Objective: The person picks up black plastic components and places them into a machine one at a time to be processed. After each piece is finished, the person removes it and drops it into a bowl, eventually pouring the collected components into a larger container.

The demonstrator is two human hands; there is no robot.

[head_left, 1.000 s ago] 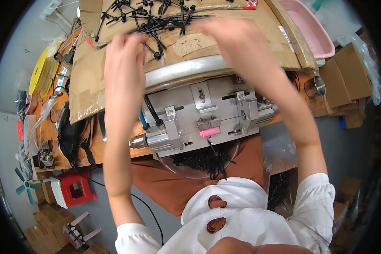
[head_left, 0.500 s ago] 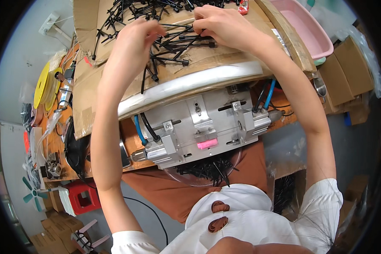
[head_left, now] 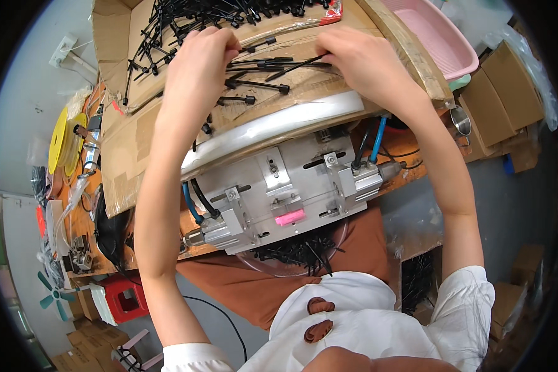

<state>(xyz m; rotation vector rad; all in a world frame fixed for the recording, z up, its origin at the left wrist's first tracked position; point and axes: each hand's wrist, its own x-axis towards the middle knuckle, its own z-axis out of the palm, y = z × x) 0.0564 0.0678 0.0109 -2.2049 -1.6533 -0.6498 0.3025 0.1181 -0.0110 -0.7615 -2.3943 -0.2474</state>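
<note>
My right hand (head_left: 359, 59) pinches one end of a thin black rod (head_left: 296, 67), whose other end slants down to the left over the cardboard. My left hand (head_left: 198, 65) is closed above the left part of the loose rods, fingertips pressed together. Another black rod with a knobbed end (head_left: 263, 44) lies right by those fingertips; whether they grip it is hidden. Between and below both hands, several knobbed black rods (head_left: 260, 85) lie scattered on the cardboard (head_left: 328, 84). A dense pile of the same rods (head_left: 192, 15) fills the far side.
In front of me stands a metal fixture (head_left: 291, 192) with two cylinders, hoses and a pink piece (head_left: 290, 217). White padding (head_left: 273, 130) edges the cardboard. A clear bowl of black parts (head_left: 301, 254) sits at my lap. A pink basin (head_left: 437, 37) stands far right, a yellow spool (head_left: 59, 139) left.
My right hand has moved right and slightly nearer, drawing a black rod away from the others. My left hand's fingers have closed together. The whole view has shifted a little.
</note>
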